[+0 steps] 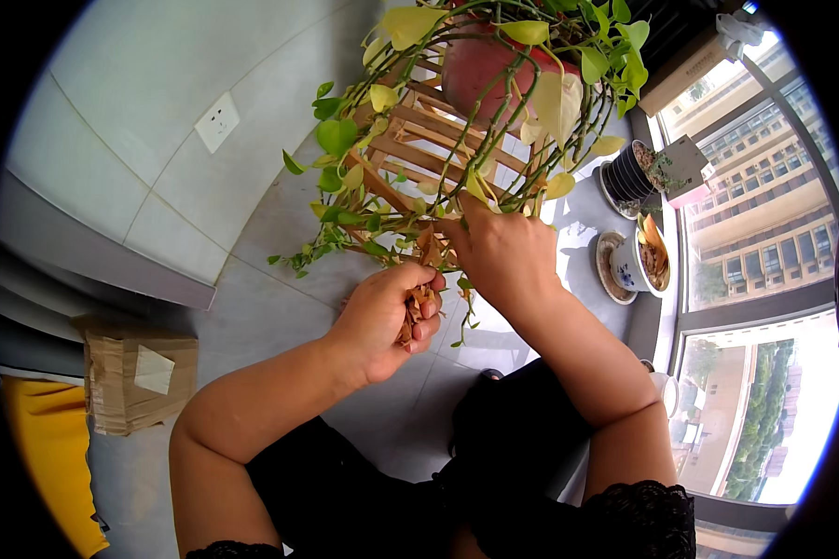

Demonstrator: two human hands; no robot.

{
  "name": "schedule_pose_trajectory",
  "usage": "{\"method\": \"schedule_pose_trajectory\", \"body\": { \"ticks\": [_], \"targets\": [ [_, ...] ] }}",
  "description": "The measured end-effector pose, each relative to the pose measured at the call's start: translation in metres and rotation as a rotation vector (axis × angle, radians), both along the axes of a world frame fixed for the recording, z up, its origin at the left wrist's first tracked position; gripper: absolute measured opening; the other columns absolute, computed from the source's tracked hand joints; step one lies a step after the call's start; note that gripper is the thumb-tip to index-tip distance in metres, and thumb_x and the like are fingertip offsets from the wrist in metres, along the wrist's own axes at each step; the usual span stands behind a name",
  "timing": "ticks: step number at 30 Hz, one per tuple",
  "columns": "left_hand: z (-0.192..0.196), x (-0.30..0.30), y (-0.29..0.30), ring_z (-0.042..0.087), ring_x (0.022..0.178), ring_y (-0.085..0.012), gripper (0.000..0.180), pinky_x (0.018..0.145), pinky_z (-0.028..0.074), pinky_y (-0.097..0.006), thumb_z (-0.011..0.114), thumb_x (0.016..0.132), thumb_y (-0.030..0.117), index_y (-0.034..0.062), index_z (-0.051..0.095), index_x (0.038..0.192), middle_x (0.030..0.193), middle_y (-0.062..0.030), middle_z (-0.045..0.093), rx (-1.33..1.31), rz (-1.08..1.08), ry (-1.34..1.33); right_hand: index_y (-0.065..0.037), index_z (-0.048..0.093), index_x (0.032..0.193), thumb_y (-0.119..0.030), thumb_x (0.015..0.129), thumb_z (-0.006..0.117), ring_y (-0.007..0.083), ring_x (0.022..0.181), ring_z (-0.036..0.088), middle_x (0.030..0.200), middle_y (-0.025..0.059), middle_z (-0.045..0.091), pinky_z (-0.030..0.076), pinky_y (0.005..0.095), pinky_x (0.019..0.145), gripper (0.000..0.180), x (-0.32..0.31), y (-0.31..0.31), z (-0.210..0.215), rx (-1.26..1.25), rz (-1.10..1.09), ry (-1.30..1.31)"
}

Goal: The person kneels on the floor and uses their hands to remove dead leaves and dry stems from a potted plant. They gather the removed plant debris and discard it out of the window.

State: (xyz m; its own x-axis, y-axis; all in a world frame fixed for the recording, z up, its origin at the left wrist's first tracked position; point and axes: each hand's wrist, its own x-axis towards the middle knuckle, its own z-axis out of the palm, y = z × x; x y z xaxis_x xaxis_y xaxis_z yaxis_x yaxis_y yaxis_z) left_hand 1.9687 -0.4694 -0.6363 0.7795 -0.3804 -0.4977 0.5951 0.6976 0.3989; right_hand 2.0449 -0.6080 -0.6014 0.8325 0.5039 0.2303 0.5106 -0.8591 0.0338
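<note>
A trailing vine plant (pixel 337 138) with green and yellowing heart-shaped leaves hangs from a reddish pot (pixel 480 70) on a slatted wooden stand (pixel 424 130). Below its stems my left hand (pixel 382 317) is closed around a clump of dry brown leaves (pixel 418 312), palm side up. My right hand (pixel 503 252) reaches in among the hanging stems just to the right, its fingers bent and drawn together. Whatever they pinch is hidden behind the hand. One curled brown leaf (pixel 429 248) shows between the two hands.
Along the window at right stand a dark ribbed pot (pixel 629 170) and a white-and-blue pot (pixel 632 264) on a saucer. A cardboard box (pixel 130 401) sits at the lower left beside yellow cloth (pixel 51 456). The tiled wall bears a socket (pixel 217 122).
</note>
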Motion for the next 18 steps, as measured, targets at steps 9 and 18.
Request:
{"method": "schedule_pose_trajectory", "body": {
  "ticks": [9,18],
  "targets": [
    [-0.001,-0.006,0.015,0.042,0.049,-0.0114,0.015,0.04,0.03,-0.025,0.049,0.089,0.023,0.008,0.05,0.086,0.064,-0.0014,0.047,-0.02,0.057,-0.042,-0.007,0.068,0.087,-0.01,0.078,0.066,0.0178,0.041,0.054,0.05,0.0068,0.055,0.042,0.0284,0.042,0.009,-0.017,0.006,0.005,0.496,0.203,0.041],
    [-0.005,-0.003,0.024,0.045,0.049,-0.012,0.017,0.037,0.03,-0.024,0.049,0.09,0.023,0.0091,0.051,0.081,0.066,-0.0025,0.05,-0.148,-0.02,-0.052,-0.004,0.069,0.095,0.003,0.063,0.068,0.0185,0.064,0.059,0.094,0.0087,0.061,0.049,0.0281,0.051,0.033,-0.036,-0.011,0.001,0.421,0.629,-0.07]
  ]
}}
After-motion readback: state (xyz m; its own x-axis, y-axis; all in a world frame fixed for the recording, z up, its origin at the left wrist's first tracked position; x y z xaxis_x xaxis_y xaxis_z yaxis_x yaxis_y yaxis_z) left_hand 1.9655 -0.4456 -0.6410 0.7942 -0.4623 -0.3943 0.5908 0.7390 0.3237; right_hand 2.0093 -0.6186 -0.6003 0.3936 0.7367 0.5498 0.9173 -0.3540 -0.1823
